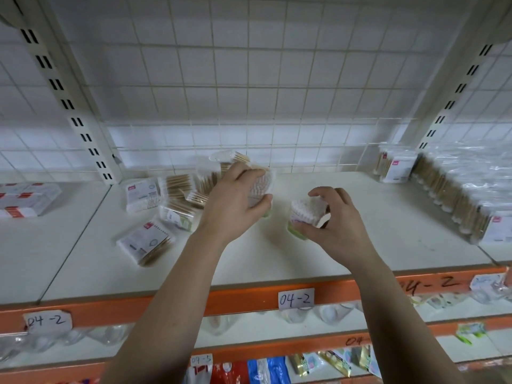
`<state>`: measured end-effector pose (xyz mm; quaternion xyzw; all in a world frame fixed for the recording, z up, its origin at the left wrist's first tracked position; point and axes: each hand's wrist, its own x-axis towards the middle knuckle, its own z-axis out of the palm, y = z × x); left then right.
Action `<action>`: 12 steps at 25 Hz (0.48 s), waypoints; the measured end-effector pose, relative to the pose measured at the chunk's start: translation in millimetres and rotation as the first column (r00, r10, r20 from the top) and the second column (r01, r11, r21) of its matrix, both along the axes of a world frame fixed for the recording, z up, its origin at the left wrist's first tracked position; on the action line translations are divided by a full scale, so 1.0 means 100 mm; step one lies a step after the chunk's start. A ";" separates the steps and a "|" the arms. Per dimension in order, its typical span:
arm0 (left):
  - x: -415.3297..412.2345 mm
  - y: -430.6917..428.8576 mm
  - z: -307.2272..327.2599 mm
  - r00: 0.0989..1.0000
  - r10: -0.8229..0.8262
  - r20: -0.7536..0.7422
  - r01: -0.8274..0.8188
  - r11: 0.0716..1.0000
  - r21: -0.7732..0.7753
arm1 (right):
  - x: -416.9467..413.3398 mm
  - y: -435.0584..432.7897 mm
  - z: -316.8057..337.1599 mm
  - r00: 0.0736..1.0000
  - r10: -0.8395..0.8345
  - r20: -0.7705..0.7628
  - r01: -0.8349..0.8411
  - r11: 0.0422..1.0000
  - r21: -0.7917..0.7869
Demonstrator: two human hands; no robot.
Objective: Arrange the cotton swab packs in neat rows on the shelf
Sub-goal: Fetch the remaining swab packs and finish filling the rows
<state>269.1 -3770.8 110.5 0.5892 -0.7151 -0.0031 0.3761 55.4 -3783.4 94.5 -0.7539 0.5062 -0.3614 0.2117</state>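
My left hand (232,202) grips a clear cotton swab pack (261,185) above the middle of the white shelf (263,261). My right hand (331,217) holds a second cotton swab pack (303,213), white tips upward, just over the shelf board. Behind and left of my left hand lies a loose pile of packs (177,195), some flat, some tilted. One more pack (144,242) lies apart, nearer the front. A tidy row of packs (448,195) runs along the right end of the shelf.
Red-and-white boxes (25,200) lie on the shelf section to the left. A wire grid backs the shelf. Slotted uprights (69,106) stand at both sides. The orange front rail (243,300) carries handwritten 04-2 labels. Lower shelves hold bagged goods.
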 end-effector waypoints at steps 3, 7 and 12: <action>-0.29 0.07 -0.01 0.997 -0.063 -0.048 0.063 0.998 -0.001 | -0.27 0.04 0.05 0.999 -0.036 0.035 0.039 0.996 -0.080; -0.94 0.13 0.00 0.989 -0.130 -0.068 0.132 0.991 0.026 | -0.94 0.15 0.12 0.987 -0.152 0.047 0.156 0.981 -0.113; -2.02 0.18 0.06 0.980 -0.200 -0.006 0.200 0.980 -0.014 | -1.99 0.39 0.25 0.988 -0.152 0.035 0.156 0.975 -0.158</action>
